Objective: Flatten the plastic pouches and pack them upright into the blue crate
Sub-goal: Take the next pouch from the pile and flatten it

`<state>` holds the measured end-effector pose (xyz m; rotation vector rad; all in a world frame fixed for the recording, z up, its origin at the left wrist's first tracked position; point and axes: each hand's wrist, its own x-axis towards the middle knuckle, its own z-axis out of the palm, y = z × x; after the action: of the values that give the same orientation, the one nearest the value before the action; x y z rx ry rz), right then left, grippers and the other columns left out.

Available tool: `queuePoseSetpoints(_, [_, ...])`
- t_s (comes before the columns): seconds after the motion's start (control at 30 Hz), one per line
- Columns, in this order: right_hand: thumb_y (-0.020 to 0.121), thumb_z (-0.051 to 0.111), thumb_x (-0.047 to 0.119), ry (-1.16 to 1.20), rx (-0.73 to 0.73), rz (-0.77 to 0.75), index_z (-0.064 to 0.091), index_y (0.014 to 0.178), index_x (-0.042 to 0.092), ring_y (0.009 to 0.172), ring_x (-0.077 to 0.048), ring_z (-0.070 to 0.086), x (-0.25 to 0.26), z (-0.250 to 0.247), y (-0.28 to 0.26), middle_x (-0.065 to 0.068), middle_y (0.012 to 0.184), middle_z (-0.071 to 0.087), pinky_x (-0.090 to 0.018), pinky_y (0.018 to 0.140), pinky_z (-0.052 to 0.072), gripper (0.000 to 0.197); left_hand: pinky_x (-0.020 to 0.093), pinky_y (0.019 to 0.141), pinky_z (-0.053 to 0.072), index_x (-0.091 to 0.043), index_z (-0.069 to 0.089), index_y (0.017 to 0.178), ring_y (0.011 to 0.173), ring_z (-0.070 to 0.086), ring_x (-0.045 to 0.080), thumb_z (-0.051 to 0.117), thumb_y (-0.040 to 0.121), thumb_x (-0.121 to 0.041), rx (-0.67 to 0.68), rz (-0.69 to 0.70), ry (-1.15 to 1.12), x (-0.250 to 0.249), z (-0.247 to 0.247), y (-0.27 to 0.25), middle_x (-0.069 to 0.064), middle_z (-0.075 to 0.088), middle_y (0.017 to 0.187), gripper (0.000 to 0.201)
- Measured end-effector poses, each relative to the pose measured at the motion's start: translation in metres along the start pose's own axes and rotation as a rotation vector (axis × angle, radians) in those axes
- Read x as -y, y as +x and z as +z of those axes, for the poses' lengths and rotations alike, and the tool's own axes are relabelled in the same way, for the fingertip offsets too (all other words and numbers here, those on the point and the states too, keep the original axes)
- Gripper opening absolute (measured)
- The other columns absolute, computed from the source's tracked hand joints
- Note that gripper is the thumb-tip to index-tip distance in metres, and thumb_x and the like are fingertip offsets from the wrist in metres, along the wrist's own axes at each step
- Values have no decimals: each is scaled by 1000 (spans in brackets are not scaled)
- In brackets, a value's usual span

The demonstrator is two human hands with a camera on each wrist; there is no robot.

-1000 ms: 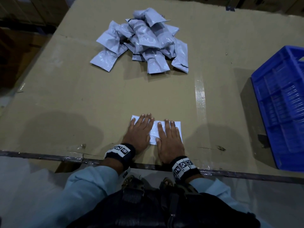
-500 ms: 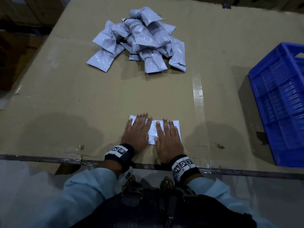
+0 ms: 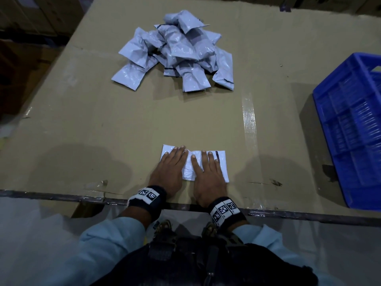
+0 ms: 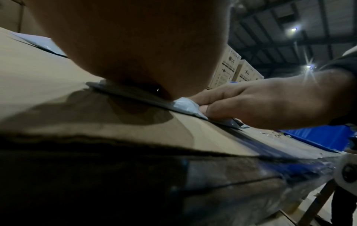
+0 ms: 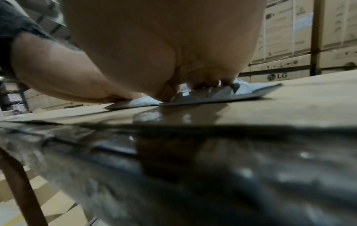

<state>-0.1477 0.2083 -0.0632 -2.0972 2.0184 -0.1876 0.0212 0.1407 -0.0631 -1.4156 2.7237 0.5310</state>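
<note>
One grey-white plastic pouch (image 3: 190,166) lies flat on the cardboard table top near the front edge. My left hand (image 3: 170,165) presses its left half with straight fingers. My right hand (image 3: 208,170) presses its right half, palm down. In the left wrist view the pouch (image 4: 184,105) bulges slightly between my left palm and the right hand (image 4: 260,104). The right wrist view has the pouch (image 5: 222,94) squeezed under my right palm. A heap of crumpled grey pouches (image 3: 179,52) sits at the far middle of the table. The blue crate (image 3: 350,129) stands at the right edge.
The cardboard table top (image 3: 103,124) has a clear tape strip (image 3: 249,120) running front to back right of the hands. A dark metal rim (image 3: 51,196) edges the table front. Stacked cardboard boxes (image 5: 299,38) stand behind the table.
Both hands stay pressed on the pouch; the right hand has slid slightly right, uncovering more crumpled plastic between the hands. The head view has shifted a little.
</note>
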Motion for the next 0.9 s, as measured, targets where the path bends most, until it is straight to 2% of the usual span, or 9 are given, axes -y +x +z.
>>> queuePoseSetpoints(0.13, [94,20,29,70,-12,2,12,164,27,157,-30,-6,-7,3,-3,-11,171,2,-48,127,1,70,45,127,12,-13,12,163,157,8,23,9,93,-37,-26,-9,-5,-1,-1,-2,2,6,171,75])
queuePoseSetpoints(0.23, [106,20,41,125,-20,20,9,163,34,157,-24,-13,-11,3,-4,-3,171,-4,-44,127,-3,58,46,126,11,-14,3,164,158,4,22,8,98,-43,-31,-32,1,1,2,-2,1,1,172,72])
queuePoseSetpoints(0.33, [107,19,47,110,-26,53,9,163,36,157,-22,-13,-10,4,-3,-2,171,-4,-44,127,-1,57,48,126,13,-15,0,164,157,5,24,9,99,-46,-38,-76,27,-1,3,-2,2,1,172,72])
queuePoseSetpoints(0.47, [105,15,46,105,-29,105,8,164,24,157,-23,-7,-8,6,0,-5,171,1,-46,127,4,63,49,125,14,-17,2,164,157,5,28,7,97,-55,-25,-113,34,4,4,-3,4,0,172,77])
queuePoseSetpoints(0.67, [102,21,56,29,-59,270,10,163,16,157,-26,-1,-15,1,2,-7,171,4,-47,126,10,74,49,125,2,-22,-5,163,157,-8,25,1,90,-72,-1,-182,54,11,6,-4,1,-14,170,89])
queuePoseSetpoints(0.73, [100,22,60,52,-52,291,9,162,13,157,-27,1,-17,-2,2,-7,171,4,-47,126,10,79,49,124,0,-20,0,163,157,-4,25,2,89,-75,-13,-181,73,13,6,-6,2,-9,171,92])
queuePoseSetpoints(0.8, [99,26,60,41,-35,315,9,162,9,156,-28,3,-17,-5,5,-9,170,6,-47,126,10,83,49,124,-2,-14,12,163,157,8,29,8,90,-74,-43,-157,121,14,4,-4,7,4,171,94])
queuePoseSetpoints(0.87, [101,31,58,0,13,343,8,161,5,156,-31,5,-14,-8,11,-14,169,7,-47,126,9,84,49,124,0,-6,20,161,156,17,33,18,94,-68,-86,-112,168,12,1,-1,14,14,169,91])
queuePoseSetpoints(0.9, [102,34,56,-26,39,340,9,161,3,156,-34,6,-12,-10,14,-17,169,7,-48,126,9,83,50,125,3,-4,19,160,156,16,33,26,98,-63,-83,-65,183,11,1,1,15,12,169,87])
